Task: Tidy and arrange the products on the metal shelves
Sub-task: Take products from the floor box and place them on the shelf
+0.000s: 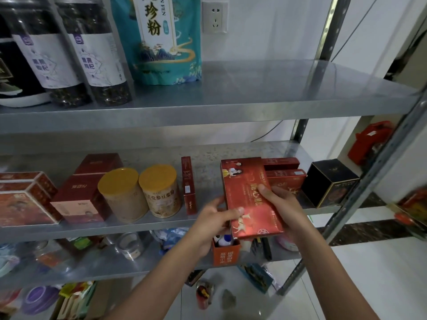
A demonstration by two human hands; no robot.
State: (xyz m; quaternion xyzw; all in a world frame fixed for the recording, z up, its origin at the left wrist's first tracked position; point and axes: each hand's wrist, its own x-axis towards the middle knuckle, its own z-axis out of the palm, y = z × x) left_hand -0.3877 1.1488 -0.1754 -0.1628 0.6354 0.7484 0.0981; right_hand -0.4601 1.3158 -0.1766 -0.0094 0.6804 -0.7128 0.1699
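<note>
Metal shelves [254, 88] stand against a white wall [265, 31]. The left hand [215, 218] and right hand [282, 204] each grip a side of a flat red box [251, 204] before the middle shelf [231, 153], likely aiming for the gap beyond them.

red box [250, 199] gripped by left hand [212, 224], right hand [283, 202] — over middle shelf [161, 221]

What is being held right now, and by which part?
A flat red box: the left hand grips its lower left edge, the right hand its right edge, thumbs on the front.
</note>
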